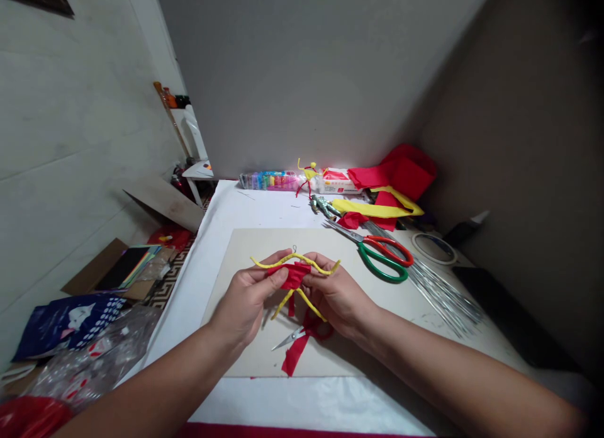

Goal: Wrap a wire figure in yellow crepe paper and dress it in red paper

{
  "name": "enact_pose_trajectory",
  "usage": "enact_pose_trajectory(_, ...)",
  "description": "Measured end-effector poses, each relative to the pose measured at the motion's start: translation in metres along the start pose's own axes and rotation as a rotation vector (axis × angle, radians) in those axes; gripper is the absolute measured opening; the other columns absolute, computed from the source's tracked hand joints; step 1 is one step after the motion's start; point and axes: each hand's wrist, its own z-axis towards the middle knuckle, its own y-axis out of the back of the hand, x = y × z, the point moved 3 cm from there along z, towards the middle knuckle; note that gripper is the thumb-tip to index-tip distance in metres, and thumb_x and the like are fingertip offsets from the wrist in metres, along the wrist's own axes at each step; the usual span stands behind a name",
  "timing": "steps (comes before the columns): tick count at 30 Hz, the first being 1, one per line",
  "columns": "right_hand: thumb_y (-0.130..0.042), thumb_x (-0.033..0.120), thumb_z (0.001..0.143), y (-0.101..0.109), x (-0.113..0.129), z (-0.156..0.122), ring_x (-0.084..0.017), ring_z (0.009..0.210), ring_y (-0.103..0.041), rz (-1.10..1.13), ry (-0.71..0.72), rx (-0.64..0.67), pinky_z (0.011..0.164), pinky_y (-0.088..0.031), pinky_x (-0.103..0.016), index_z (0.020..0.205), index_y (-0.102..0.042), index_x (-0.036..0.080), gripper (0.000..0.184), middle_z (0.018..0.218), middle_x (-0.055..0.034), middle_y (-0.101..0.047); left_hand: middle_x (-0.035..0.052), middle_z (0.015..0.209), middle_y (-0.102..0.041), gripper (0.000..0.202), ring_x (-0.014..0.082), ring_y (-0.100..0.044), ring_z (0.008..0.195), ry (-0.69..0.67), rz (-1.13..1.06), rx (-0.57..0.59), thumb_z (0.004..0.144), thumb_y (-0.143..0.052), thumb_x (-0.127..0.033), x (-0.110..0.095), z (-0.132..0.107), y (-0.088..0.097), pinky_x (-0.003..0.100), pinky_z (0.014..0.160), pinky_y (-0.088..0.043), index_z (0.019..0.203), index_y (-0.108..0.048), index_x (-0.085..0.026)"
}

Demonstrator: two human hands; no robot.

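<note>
Between my two hands is a small wire figure [295, 257] with yellow-wrapped arms and legs and a bare wire loop on top. A strip of red cloth [293, 275] lies across its body, and a short end hangs below. My left hand [252, 290] pinches the cloth and figure from the left, thumb in front. My right hand [333, 293] grips the other side, its fingertips partly hidden. Under the hands, small red-handled scissors [295, 336] lie on the board beside a loose red cloth piece [295, 355].
A grey-white board [226, 325] covers the white table. Large scissors with red and green handles [377, 252], pliers [324, 205], a wire bundle [438, 293] and tape [434, 248] lie rightward. Behind are a yellow strip [368, 209], red fabric [406, 170] and a finished-looking figure [309, 174].
</note>
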Motion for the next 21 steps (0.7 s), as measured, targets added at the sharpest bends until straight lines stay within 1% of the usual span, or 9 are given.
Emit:
enact_pose_trajectory(4, -0.078, 0.018, 0.06, 0.0021, -0.0005, 0.0001, -0.011, 0.055, -0.057, -0.014, 0.013, -0.009, 0.051, -0.037, -0.021, 0.08, -0.055, 0.018, 0.03, 0.065, 0.0017, -0.063, 0.0053, 0.13, -0.057, 0.016, 0.0218, -0.052, 0.117, -0.024, 0.041, -0.01, 0.077, -0.067, -0.019, -0.0014, -0.0021, -0.0004, 0.026, 0.092, -0.045, 0.091, -0.075, -0.022)
enact_pose_trajectory(9, -0.077, 0.019, 0.064, 0.0031, 0.001, 0.0002, -0.009, 0.059, -0.057, -0.01, 0.015, -0.002, 0.056, -0.039, -0.02, 0.078, -0.058, 0.017, 0.024, 0.069, 0.0004, -0.065, 0.0062, 0.137, -0.05, 0.014, 0.0245, -0.048, 0.121, -0.042, 0.077, -0.047, 0.077, -0.067, -0.022, -0.003, -0.0027, 0.0021, 0.029, 0.09, -0.045, 0.088, -0.075, -0.021)
enact_pose_trajectory(12, -0.076, 0.018, 0.064, 0.0024, 0.0024, -0.001, -0.009, 0.061, -0.057, -0.01, 0.01, 0.01, 0.059, -0.041, -0.02, 0.078, -0.061, 0.016, 0.021, 0.071, -0.0001, -0.065, 0.0067, 0.135, -0.052, 0.014, 0.0243, -0.049, 0.119, -0.05, 0.075, -0.077, 0.078, -0.067, -0.021, -0.0046, -0.0004, 0.0042, 0.031, 0.093, -0.042, 0.088, -0.075, -0.021)
enact_pose_trajectory(16, -0.076, 0.015, 0.063, 0.0, 0.0033, -0.003, -0.01, 0.065, -0.059, -0.019, 0.019, 0.037, 0.063, -0.043, -0.022, 0.081, -0.064, 0.017, 0.022, 0.074, 0.0, -0.066, 0.0062, 0.128, -0.058, 0.017, 0.0229, -0.049, 0.119, -0.073, 0.045, -0.117, 0.077, -0.067, -0.022, -0.0068, 0.0017, 0.0064, 0.032, 0.098, -0.037, 0.093, -0.074, -0.022)
enact_pose_trajectory(18, -0.077, 0.016, 0.063, -0.0014, 0.0031, -0.0039, -0.011, 0.066, -0.059, -0.027, 0.032, 0.042, 0.064, -0.043, -0.023, 0.083, -0.065, 0.017, 0.023, 0.075, 0.0005, -0.067, 0.0056, 0.124, -0.061, 0.018, 0.0222, -0.048, 0.119, -0.092, 0.046, -0.122, 0.077, -0.068, -0.022, -0.0075, 0.0017, 0.0064, 0.032, 0.099, -0.035, 0.093, -0.074, -0.023)
enact_pose_trajectory(21, -0.079, 0.021, 0.064, -0.0024, 0.0031, -0.0046, -0.01, 0.065, -0.058, -0.071, 0.086, 0.025, 0.064, -0.043, -0.022, 0.083, -0.067, 0.018, 0.022, 0.074, 0.001, -0.067, 0.0055, 0.119, -0.064, 0.013, 0.0216, -0.049, 0.118, -0.113, 0.079, -0.139, 0.075, -0.069, -0.022, -0.0081, 0.0008, 0.0052, 0.03, 0.099, -0.036, 0.087, -0.075, -0.021)
